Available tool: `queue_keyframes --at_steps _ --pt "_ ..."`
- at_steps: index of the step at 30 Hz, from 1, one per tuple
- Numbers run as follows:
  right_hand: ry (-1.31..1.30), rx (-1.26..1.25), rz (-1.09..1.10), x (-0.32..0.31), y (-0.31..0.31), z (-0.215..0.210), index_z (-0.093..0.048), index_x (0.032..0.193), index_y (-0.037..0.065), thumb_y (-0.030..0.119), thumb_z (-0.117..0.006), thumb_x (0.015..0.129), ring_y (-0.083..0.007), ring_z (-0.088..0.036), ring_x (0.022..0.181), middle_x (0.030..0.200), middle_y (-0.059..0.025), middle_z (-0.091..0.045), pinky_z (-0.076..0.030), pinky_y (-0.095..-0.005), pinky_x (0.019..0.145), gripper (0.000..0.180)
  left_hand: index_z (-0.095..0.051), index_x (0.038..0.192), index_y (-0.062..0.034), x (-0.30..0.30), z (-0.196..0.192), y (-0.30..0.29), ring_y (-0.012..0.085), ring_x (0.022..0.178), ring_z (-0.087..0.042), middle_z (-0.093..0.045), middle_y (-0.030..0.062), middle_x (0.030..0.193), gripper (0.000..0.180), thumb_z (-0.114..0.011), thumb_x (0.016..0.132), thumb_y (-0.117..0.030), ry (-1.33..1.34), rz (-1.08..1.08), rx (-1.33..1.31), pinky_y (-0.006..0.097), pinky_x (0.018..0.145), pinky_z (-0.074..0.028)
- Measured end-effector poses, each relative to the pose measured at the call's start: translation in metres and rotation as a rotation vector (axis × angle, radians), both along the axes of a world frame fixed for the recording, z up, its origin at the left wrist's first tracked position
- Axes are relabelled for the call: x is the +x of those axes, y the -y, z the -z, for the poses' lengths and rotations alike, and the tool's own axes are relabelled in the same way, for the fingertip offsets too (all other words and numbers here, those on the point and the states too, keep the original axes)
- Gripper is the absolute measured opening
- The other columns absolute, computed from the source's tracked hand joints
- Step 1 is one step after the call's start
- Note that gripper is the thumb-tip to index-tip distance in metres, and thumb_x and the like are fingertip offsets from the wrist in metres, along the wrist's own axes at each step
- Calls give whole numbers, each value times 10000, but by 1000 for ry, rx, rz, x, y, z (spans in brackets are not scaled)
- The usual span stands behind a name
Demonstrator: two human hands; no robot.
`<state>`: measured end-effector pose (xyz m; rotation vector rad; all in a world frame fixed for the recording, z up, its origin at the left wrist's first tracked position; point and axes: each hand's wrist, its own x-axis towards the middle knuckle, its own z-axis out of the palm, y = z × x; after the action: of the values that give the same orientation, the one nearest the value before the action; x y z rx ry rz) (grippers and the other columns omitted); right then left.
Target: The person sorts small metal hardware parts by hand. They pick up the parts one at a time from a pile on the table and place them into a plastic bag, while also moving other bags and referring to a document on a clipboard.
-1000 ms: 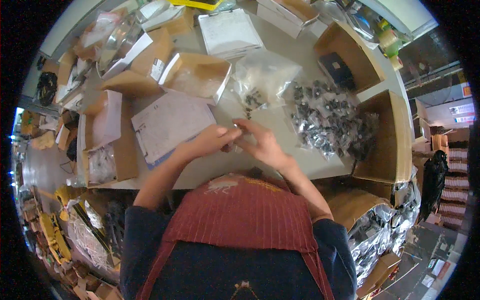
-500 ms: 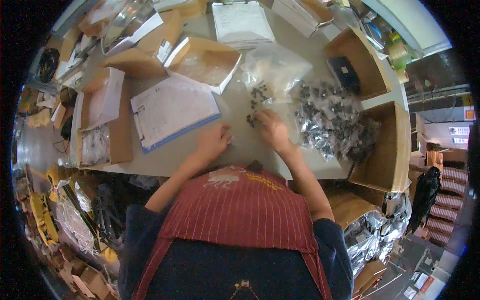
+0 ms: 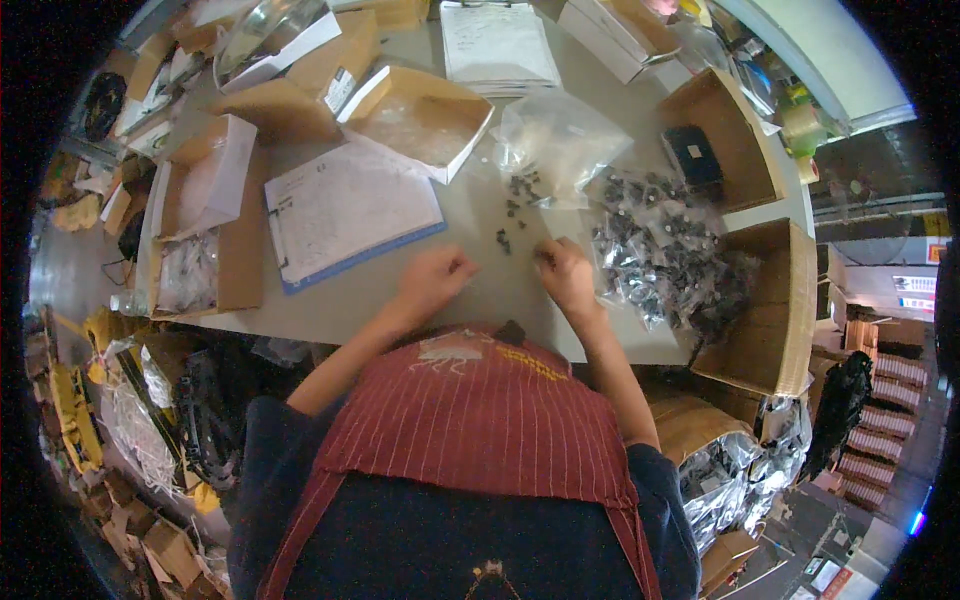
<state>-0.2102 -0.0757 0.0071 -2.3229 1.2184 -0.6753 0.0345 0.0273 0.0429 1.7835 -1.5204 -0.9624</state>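
Note:
My left hand (image 3: 437,278) hovers over the near part of the table, fingers curled together; whatever they hold, if anything, is too small and smeared to see. Across from it, my right hand (image 3: 568,275) is closed in a pinch, with a small black part (image 3: 545,258) showing dark at the fingertips. Just beyond it, several loose small black parts (image 3: 504,241) lie scattered on the grey table (image 3: 480,310). To the right of that hand spreads a heap of small clear bags with black parts inside (image 3: 660,245). A larger clear plastic bag (image 3: 565,145) lies behind the loose parts.
A blue clipboard with papers (image 3: 350,215) lies at left, beside a cardboard box holding clear bags (image 3: 190,270). An open shallow carton (image 3: 420,120) and another paper stack (image 3: 498,50) are farther back. Open cardboard boxes (image 3: 765,320) border the right side, one holding a dark object (image 3: 690,155).
My right hand has drawn back from the loose black parts, toward the right and nearer me. My left hand has shifted slightly to the right. The view has tilted a little.

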Motion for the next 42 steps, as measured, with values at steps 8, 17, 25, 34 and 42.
queue_keyframes --at_steps 8,17,25,34,42 --pt "95 11 32 1 -11 -10 -687 932 44 40 -649 827 -357 -639 835 898 -159 -645 -522 -421 745 112 -698 887 -69 -4 21 9 339 805 -630 -659 160 832 271 -703 887 -340 2 48 -241 445 705 -486" --pt "473 134 -209 36 -30 -73 -699 1018 24 -36 -711 811 -277 -688 932 1016 -141 -677 -557 -348 765 216 -640 878 -92 -11 10 13 343 877 -620 -634 140 881 277 -755 834 -341 115 62 -390 447 746 -491" --pt "420 87 -249 41 -21 -60 -702 1024 24 -44 -687 823 -293 -670 963 1071 -147 -670 -545 -362 798 213 -628 992 -89 -12 23 19 339 888 -608 -613 115 926 359 -822 770 -294 277 140 -524 434 741 -500" --pt "-100 48 18 51 1 1 -658 1044 65 165 -691 844 -381 -651 840 1008 -162 -625 -534 -480 718 226 -639 968 -100 -15 49 10 332 880 -610 -620 102 921 352 -848 743 -272 269 78 -499 429 735 -509" --pt "177 197 -97 40 -13 -34 -684 1026 39 68 -680 859 -265 -680 839 967 -139 -658 -543 -359 737 170 -642 980 -74 -14 49 4 339 923 -620 -640 116 949 287 -786 795 -239 103 18 -368 444 792 -501"
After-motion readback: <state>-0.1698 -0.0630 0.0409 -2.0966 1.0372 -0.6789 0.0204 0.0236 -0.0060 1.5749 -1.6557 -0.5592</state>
